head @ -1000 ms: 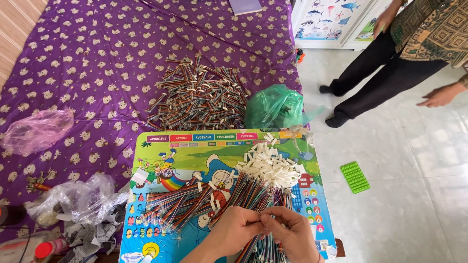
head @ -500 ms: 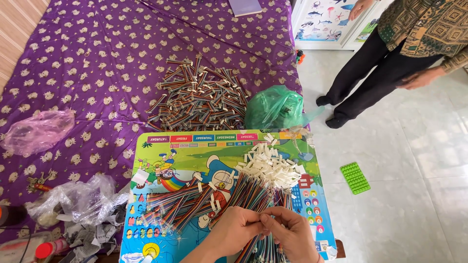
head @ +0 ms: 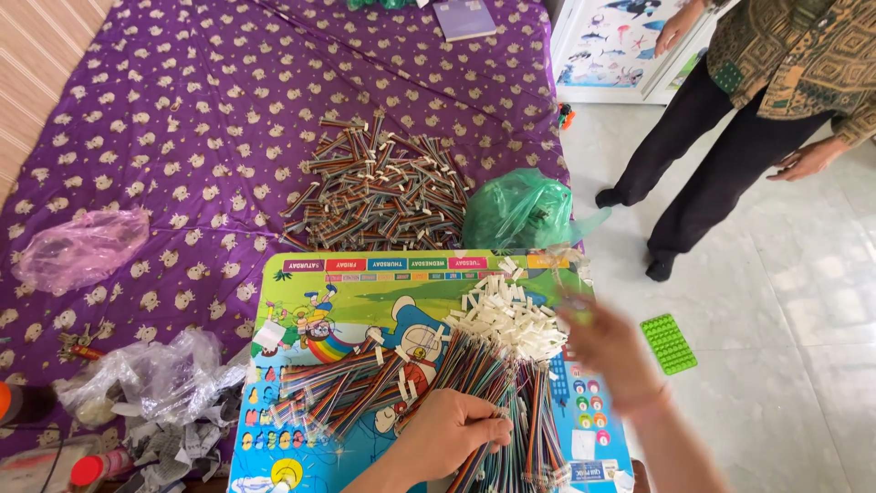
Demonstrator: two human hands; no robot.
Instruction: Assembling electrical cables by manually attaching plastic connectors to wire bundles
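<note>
The left hand (head: 453, 436) is curled, fingers bent down and pinching into a thick bundle of rainbow ribbon cables (head: 484, 383) that fans across a colourful children's board (head: 319, 283) serving as the worktop. The right hand (head: 610, 351) is blurred and lifted just to the right of the bundle, its fingers loosely spread and gripping nothing that can be made out. The cables in the bundle end in small white connectors (head: 506, 318), which cluster in a pale heap just above the left hand, near the board's upper right part. A second, flatter spread of the same cables (head: 333, 402) lies on the left half of the board, touching the bundle.

Beyond the board's top edge, on a purple patterned bedsheet (head: 182, 119), sits a large loose pile of finished cables (head: 379, 187) — and beside it, to the right, a crumpled green plastic bag (head: 525, 212). To the left of the board lie clear plastic bags with scraps (head: 155, 383) and, farther up, a pinkish plastic bag (head: 82, 248). On the pale tiled floor (head: 776, 365) to the right lies a small green studded tray (head: 668, 343). Farther back another person stands in dark trousers (head: 712, 146) and a patterned top, one hand hanging by the side.
</note>
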